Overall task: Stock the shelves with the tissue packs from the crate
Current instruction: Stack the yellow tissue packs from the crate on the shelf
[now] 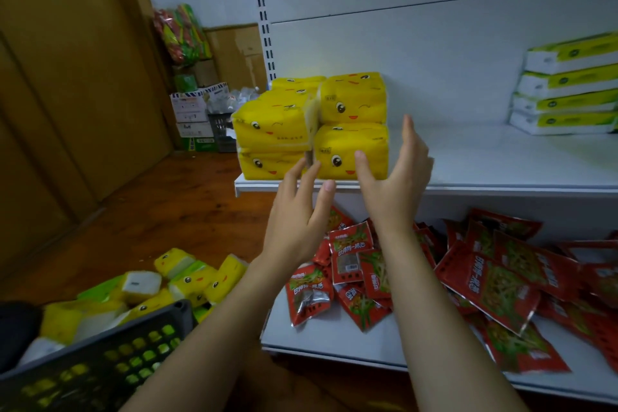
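Dark slotted plastic crate point(100, 368) holds yellow film-wrapped tissue packs point(197, 281), probably light and squashy; with left hand point(297, 227) and right hand point(394, 184) open, empty, I would grasp their sides.

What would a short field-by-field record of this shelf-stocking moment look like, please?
middle shelf: yellow tissue packs stacked two high at its left end; white-and-green packs stacked far right
lower shelf: red snack packets in a loose heap
crate: loose packs inside, lower left
left hand: open, before the stack
right hand: open, before the stack; contact unclear
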